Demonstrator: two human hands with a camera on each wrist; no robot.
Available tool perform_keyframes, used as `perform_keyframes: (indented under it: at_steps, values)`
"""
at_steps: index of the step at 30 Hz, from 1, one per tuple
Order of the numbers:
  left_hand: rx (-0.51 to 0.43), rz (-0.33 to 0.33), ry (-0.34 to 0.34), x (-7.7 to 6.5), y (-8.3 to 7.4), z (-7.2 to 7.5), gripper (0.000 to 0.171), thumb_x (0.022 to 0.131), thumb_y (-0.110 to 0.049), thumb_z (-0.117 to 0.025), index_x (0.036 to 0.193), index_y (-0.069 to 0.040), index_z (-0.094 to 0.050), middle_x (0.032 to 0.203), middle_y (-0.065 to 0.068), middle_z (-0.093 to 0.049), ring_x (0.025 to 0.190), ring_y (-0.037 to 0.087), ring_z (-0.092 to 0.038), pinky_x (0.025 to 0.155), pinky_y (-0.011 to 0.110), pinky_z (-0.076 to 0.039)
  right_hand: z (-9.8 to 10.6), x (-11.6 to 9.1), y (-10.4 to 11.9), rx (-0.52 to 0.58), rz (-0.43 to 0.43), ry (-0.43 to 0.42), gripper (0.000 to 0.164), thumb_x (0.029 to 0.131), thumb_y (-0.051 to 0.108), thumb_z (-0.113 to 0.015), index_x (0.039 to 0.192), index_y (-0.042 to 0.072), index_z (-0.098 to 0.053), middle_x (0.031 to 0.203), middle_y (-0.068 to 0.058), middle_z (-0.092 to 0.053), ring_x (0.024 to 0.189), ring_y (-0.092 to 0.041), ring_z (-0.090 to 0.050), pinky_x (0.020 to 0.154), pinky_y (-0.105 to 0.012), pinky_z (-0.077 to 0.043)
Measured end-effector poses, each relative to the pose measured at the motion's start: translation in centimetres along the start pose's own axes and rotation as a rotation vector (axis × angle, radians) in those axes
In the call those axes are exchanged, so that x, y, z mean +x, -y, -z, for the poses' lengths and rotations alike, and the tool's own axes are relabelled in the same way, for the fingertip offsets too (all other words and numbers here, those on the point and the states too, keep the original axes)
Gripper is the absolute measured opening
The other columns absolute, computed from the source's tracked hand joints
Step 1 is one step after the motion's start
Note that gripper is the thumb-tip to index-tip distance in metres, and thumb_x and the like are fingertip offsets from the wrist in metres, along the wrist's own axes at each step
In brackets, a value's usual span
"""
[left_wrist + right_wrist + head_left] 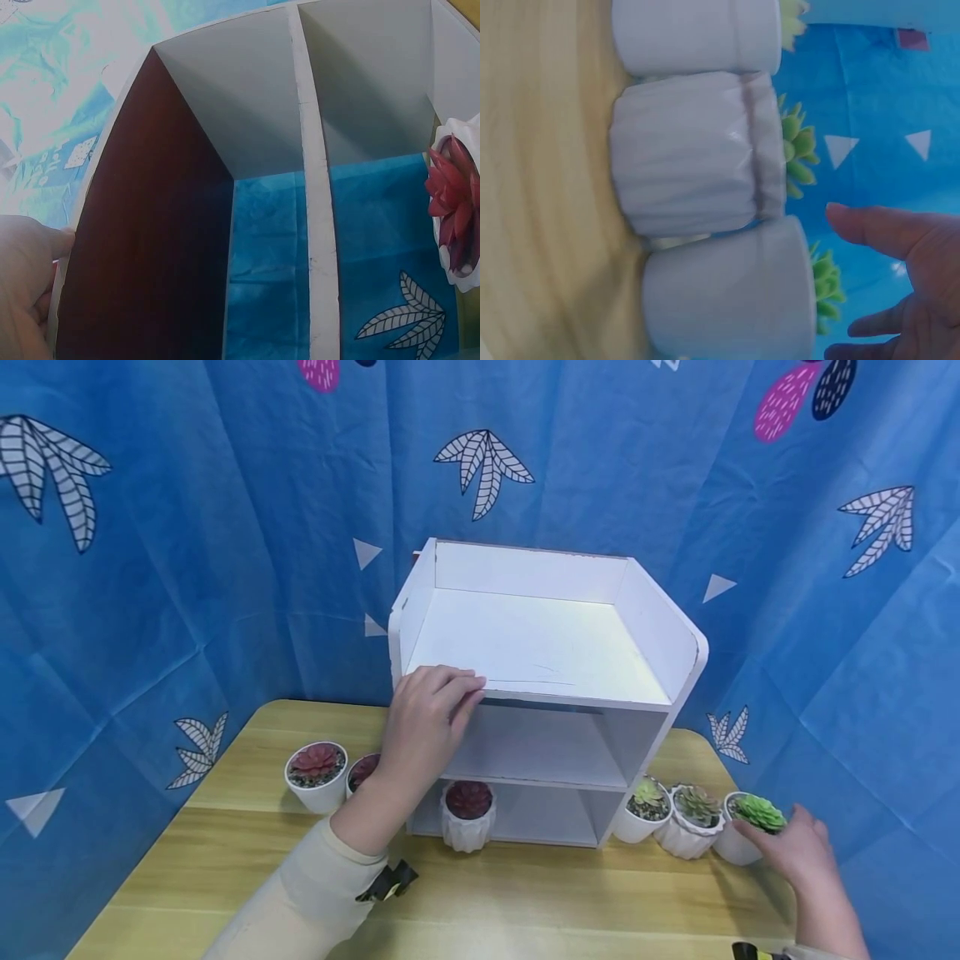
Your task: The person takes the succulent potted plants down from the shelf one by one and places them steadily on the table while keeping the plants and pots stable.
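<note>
A white wooden shelf unit (525, 643) stands on the table, with an open tray-like top and two compartments below. My left hand (431, 714) grips the front edge of its top board; the left wrist view shows that hand (26, 289) at the board's edge. At the far right, my right hand (802, 847) is spread beside a bright green potted succulent (757, 812). Its thumb and fingers (881, 229) are apart, around the plant's level and not closed on the pot (731, 292). A red succulent in a ridged white pot (468, 827) sits at the lower compartment's left front.
Right of the unit, a pale succulent (645, 802) and a grey-green one in a ridged pot (690, 827) stand in a row. To the left are a red succulent (318, 772) and another (363, 768), partly hidden by my left arm. A blue patterned curtain (300, 527) surrounds the wooden table (480, 910).
</note>
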State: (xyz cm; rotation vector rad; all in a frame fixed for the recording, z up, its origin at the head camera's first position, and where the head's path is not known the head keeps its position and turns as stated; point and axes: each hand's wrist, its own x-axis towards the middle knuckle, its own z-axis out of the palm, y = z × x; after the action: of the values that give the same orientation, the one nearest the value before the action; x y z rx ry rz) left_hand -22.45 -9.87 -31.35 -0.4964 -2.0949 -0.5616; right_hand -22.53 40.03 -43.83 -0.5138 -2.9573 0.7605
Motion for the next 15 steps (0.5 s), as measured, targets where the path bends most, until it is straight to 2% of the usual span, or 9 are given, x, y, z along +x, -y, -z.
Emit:
perform_keyframes:
  at_steps: [4, 15]
  values:
    - [-0.005, -0.001, -0.005, 0.0, 0.0, -0.1, 0.022, 0.084, -0.028, -0.067, 0.104, -0.021, -0.070, 0.100, -0.006, -0.065, 0.096, 0.014, -0.056, 0.081, 0.032, -0.042, 0.5, -0.6, 0.8, -0.020, 0.051, -0.053, 0.112, 0.080, 0.062, -0.055, 0.135, -0.021, -0.004, 0.125, -0.051, -0.015, 0.112, -0.063, -0.021, 0.090, -0.068, -0.025]
    - [-0.002, -0.004, -0.006, 0.0, 0.0, -0.1, 0.023, 0.084, -0.029, -0.068, 0.105, -0.021, -0.070, 0.100, -0.006, -0.065, 0.097, 0.014, -0.056, 0.082, 0.032, -0.042, 1.7, -2.2, 3.0, -0.078, 0.169, -0.099, 0.092, 0.087, 0.058, -0.047, 0.133, -0.019, -0.025, 0.123, -0.047, -0.025, 0.108, -0.062, -0.027, 0.085, -0.068, -0.027]
